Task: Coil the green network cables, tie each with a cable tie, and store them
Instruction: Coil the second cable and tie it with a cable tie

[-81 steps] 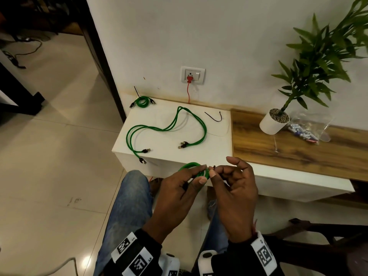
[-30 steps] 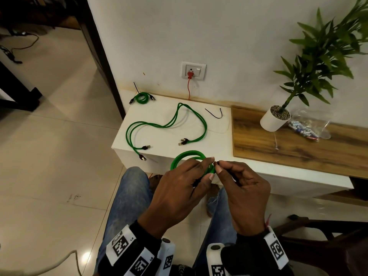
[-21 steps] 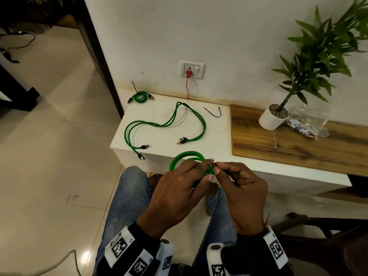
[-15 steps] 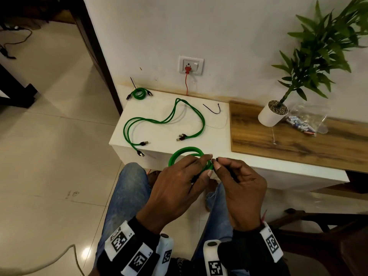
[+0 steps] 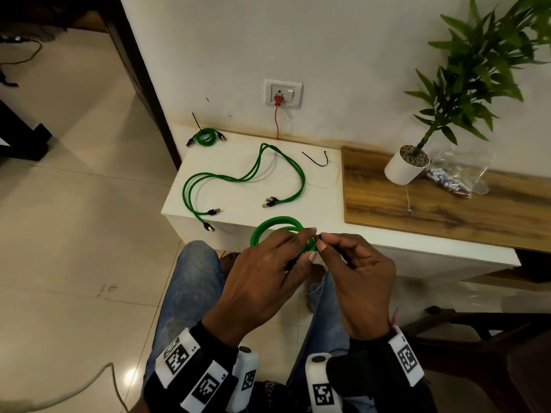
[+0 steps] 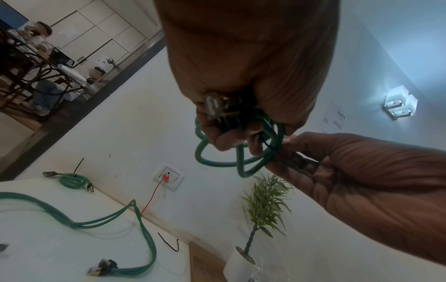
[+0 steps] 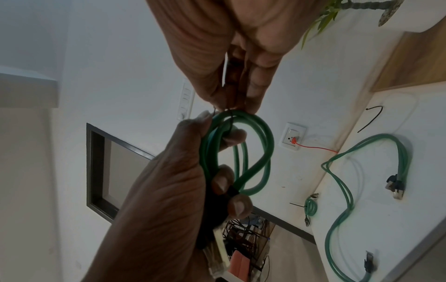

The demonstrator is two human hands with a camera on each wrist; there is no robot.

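- Two hands work off the white cabinet [image 5: 298,192] front edge: left hand [image 5: 268,281] clamps green coil [image 5: 275,223] so loops stay bunched.
- Right hand [image 5: 357,278] pinches black cable tie [image 7: 229,122] wrapped around it, seemingly for tightening.

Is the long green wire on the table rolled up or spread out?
Spread out. The long green cable sprawls loosely across the white table, plugs apart, with no tie on it.

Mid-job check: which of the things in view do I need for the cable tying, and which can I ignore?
Job:
- coiled green cable, gripped by left hand
- black cable tie round it, pinched by right hand
- loose green cables on the white cabinet
- spare black tie
- tied coil at the back

Ignore:
- potted plant
- plastic bag
- wall socket
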